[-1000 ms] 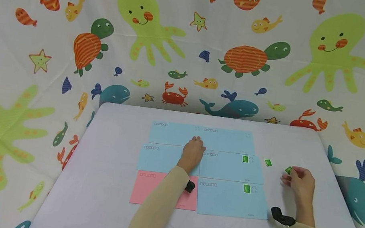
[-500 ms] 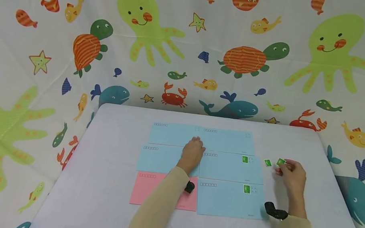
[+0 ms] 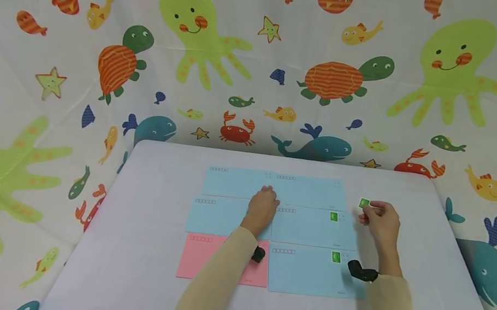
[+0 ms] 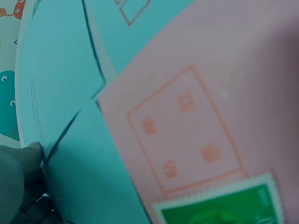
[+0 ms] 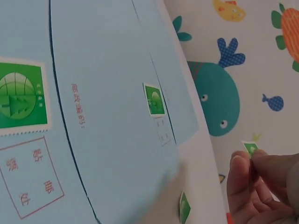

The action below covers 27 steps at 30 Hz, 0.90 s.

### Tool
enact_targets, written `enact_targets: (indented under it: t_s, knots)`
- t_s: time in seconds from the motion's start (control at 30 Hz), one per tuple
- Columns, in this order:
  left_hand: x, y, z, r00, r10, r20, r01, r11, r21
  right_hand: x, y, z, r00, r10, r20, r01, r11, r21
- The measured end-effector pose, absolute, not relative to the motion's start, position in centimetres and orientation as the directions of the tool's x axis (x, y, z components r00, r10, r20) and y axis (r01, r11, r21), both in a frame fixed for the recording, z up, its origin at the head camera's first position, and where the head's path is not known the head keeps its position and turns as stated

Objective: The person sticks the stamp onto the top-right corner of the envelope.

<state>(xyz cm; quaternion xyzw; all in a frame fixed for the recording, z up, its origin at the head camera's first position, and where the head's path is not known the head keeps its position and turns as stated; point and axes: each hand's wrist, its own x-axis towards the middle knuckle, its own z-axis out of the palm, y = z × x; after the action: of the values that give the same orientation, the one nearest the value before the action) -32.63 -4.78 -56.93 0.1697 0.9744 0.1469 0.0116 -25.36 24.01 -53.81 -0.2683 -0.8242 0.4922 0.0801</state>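
Observation:
My right hand [image 3: 383,223] pinches a small green postage stamp [image 3: 363,203] between thumb and fingertips, held to the right of the envelopes. The right wrist view also shows this stamp [image 5: 251,147]. A loose stamp [image 5: 184,207] lies on the table below it; in the head view my hand hides it. My left hand [image 3: 261,210] rests on the light blue envelopes, near where the top and middle rows meet. Of the right-hand blue envelopes, the middle one [image 3: 310,229] and the lower one [image 3: 306,279] each bear a green stamp. The top right envelope [image 3: 312,191] shows only its printed marks.
A pink envelope [image 3: 198,257] lies at the lower left, partly under my left forearm; a green stamp [image 4: 219,205] shows on it in the left wrist view. The white table [image 3: 143,214] backs onto a cloth [image 3: 256,56] printed with sea animals.
My right hand has moved left and toward the back of the table with the stamp in its fingers, passing over the loose stamp. My left hand has stayed in place.

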Motion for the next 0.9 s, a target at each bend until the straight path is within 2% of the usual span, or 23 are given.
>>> enact_targets:
  t_s: [0.2,0.33,0.63,0.9]
  knots:
    - [-32.5,-4.9,-56.8,-0.939,0.341,0.033,0.336,0.895,0.293,-26.3,23.2,-53.7,-0.851,0.517,-0.097,0.328,0.377,-0.866]
    - [-32.5,-4.9,-56.7,-0.938,0.344,0.043,0.340,0.889,0.305,-26.8,22.7,-53.8,-0.840,0.532,-0.108,0.353,0.384,-0.853]
    - [-32.4,-5.0,-56.7,-0.939,0.339,0.056,0.339,0.889,0.308,-28.0,22.3,-53.5,-0.869,0.477,-0.129,0.344,0.397,-0.851]
    - [-32.5,-4.9,-56.7,-0.945,0.326,0.021,0.314,0.886,0.342,-29.5,21.8,-53.5,-0.872,0.466,-0.151,0.358,0.397,-0.845]
